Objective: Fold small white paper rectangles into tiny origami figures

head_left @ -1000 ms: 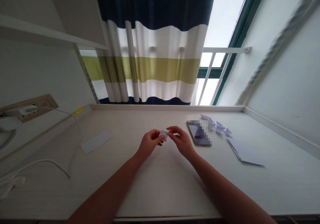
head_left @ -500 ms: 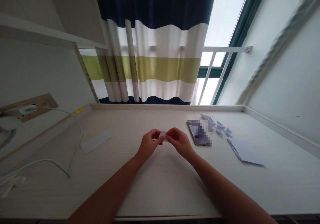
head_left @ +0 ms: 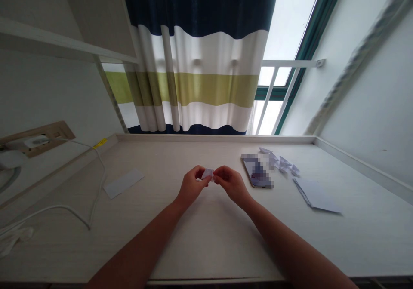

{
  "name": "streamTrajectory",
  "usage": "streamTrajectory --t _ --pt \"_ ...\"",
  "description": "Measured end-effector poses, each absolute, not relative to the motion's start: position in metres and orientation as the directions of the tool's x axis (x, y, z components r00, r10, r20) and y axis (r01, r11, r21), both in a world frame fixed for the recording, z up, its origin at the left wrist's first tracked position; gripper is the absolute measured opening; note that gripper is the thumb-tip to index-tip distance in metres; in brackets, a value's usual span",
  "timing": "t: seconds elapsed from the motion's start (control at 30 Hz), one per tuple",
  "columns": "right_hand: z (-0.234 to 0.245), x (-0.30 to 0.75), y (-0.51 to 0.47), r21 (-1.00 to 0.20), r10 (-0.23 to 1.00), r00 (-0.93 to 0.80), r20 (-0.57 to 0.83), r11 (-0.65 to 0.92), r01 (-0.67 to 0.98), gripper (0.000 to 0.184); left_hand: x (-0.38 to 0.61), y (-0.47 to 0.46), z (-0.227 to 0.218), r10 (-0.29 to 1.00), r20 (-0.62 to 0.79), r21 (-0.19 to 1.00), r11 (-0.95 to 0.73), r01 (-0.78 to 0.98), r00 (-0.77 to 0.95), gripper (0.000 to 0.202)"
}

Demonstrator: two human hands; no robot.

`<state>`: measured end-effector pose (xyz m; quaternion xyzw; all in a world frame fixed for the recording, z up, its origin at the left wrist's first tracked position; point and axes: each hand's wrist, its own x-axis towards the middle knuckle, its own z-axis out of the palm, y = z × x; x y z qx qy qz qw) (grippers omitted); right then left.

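Observation:
A small piece of folded white paper (head_left: pixel 207 174) is held between my two hands, over the middle of the desk. My left hand (head_left: pixel 192 184) pinches it from the left, thumb in front and fingers behind. On the other side, the thumb and fingertips of my right hand (head_left: pixel 231 183) close on the paper's right edge. The fingers partly cover the paper, so its full shape is hidden. Nearest to my right hand lies a smartphone (head_left: pixel 254 171), its screen blurred out.
Several folded paper pieces (head_left: pixel 284 164) lie beyond the phone, with a stack of white paper (head_left: pixel 318 194) nearer on the right. A flat paper strip (head_left: pixel 123 183) rests at left. A white cable (head_left: pixel 103 168) runs from the wall socket (head_left: pixel 53 133). A curtain (head_left: pixel 206 87) hangs behind the desk.
My right fingertips have shifted slightly on the paper, and more of its surface shows between my hands. Both arms stay nearly in place.

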<state>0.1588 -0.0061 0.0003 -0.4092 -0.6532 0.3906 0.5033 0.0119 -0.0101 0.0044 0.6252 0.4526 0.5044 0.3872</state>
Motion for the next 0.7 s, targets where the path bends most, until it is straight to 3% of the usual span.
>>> streamTrajectory --t 0.7 --pt "0.0058 0.1510 -0.0162 -0.885 0.907 -0.146 0.396 0.419 0.202 0.008 0.0168 -0.0187 0.0049 0.915 0.403 0.830 -0.378 0.411 0.028 0.010"
